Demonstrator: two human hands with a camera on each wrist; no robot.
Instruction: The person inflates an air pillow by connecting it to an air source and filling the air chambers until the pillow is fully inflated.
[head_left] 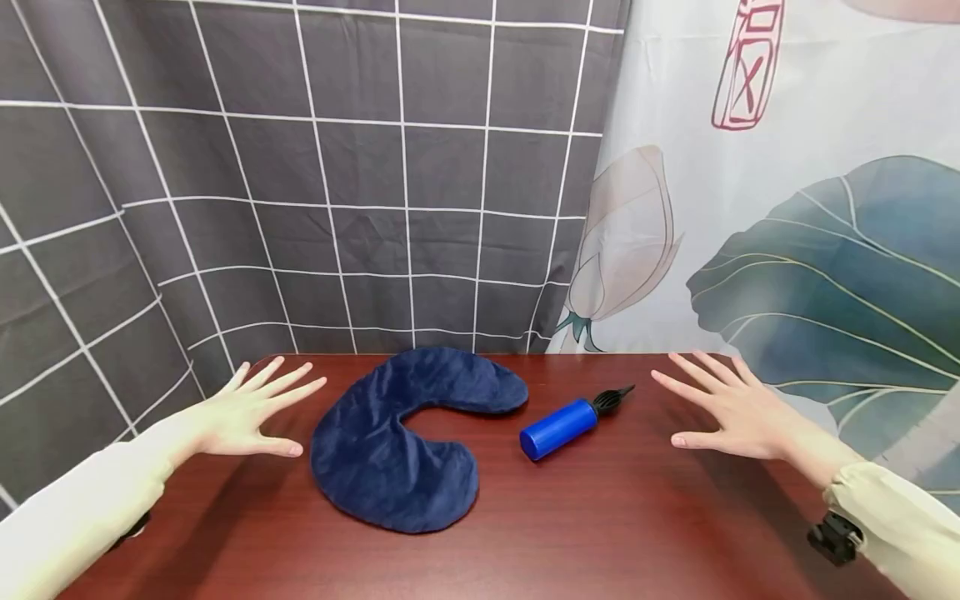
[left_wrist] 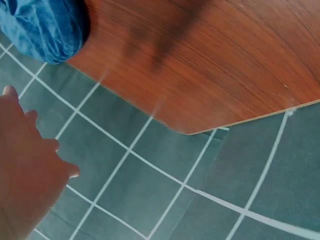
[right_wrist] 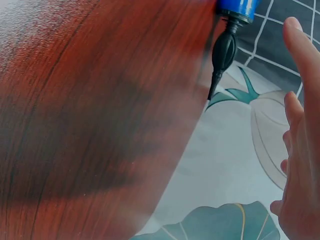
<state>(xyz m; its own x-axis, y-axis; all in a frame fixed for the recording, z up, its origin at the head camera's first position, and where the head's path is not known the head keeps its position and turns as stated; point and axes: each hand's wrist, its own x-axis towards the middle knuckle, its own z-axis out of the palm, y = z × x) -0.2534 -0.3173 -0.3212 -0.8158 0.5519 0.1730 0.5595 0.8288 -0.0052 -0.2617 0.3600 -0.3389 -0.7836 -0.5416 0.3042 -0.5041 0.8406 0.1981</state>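
A dark blue, C-shaped plush neck pillow (head_left: 375, 450) lies flat on the table, its gap facing right. To its right rests a blue hand pump (head_left: 558, 427) with a black tapered nozzle (head_left: 612, 400) angled toward the back right. My left hand (head_left: 251, 412) hovers left of the pillow, fingers spread, holding nothing. On the other side, my right hand (head_left: 738, 408) is held over the table beyond the nozzle, fingers spread and empty. The left wrist view catches one end of the pillow (left_wrist: 42, 30); the right wrist view shows the pump's nozzle (right_wrist: 224, 52).
The reddish-brown wooden table (head_left: 570, 533) ends at a back edge against hanging cloths. A grey cloth with white grid lines (head_left: 360, 167) hangs behind and at left. At right hangs a white cloth (head_left: 660, 92) printed with a lotus bud and leaf.
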